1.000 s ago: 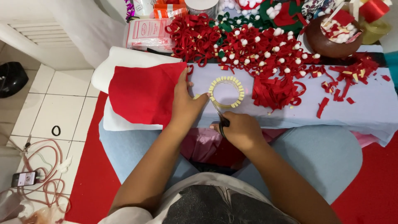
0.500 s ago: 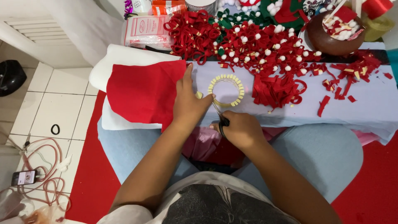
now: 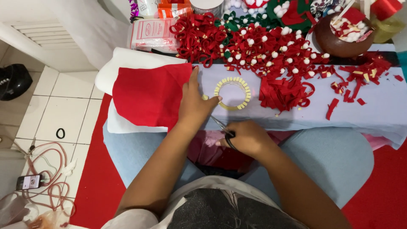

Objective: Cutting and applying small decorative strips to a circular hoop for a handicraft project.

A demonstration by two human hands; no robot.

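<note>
Left hand (image 3: 194, 101) lies flat, fingers spread and released, on the pale board (image 3: 381, 110), its palm pinning the edge of a red felt sheet (image 3: 148, 99) (soft, matte, roughly square) that overlaps a white felt sheet (image 3: 123, 63) below. Right hand (image 3: 248, 138) is clenched around the dark handles of small scissors (image 3: 220, 127), thin metal blades pointing up-left toward the left wrist. Just beside the left fingertips sits a tape ring (image 3: 232, 93), clear, with short yellowish tabs stuck round its rim. Right of the ring, a heap of curled red felt loops (image 3: 284, 91); behind it, a wider spread of red loops topped with white pompoms (image 3: 271, 46), fuzzy and round. Loose red scraps (image 3: 352, 85) scatter toward the right edge. A brown glossy bowl (image 3: 339, 40) at upper right holds more scraps and pompoms. At upper left of the board, a flat clear packet (image 3: 148, 36) with a white-and-red label lies tilted; behind it an orange box (image 3: 171, 7) (print too small to tell). On the tiled floor, left: a black hair tie (image 3: 60, 133) and tangled pinkish cable (image 3: 46, 178).
</note>
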